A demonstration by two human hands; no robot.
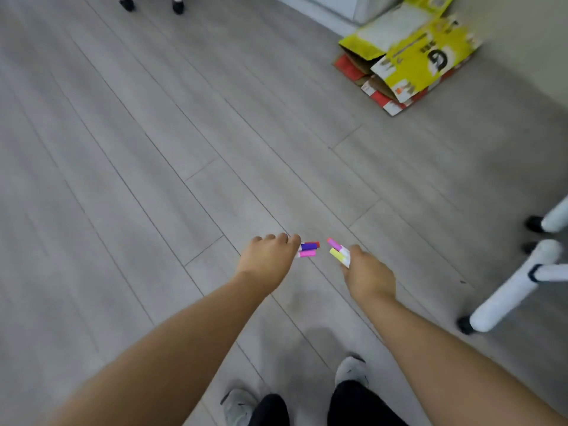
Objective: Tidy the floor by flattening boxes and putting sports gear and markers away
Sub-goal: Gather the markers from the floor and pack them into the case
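My left hand [269,259] grips a small bundle of markers [308,249] whose purple, pink and red caps stick out to the right. My right hand [367,273] grips another bundle of markers [338,251] with pink and yellow caps pointing up and left. Both hands hover above the grey plank floor [153,179], a short gap between the two bundles. A pile of flattened cardboard boxes [408,53], yellow on top and red-and-white below, lies on the floor at the upper right, by the wall.
White furniture legs with black feet [504,296] stand at the right edge. Two more black feet [152,4] show at the top left. A white cabinet base [332,7] sits behind the boxes. My grey shoes [350,370] are at the bottom.
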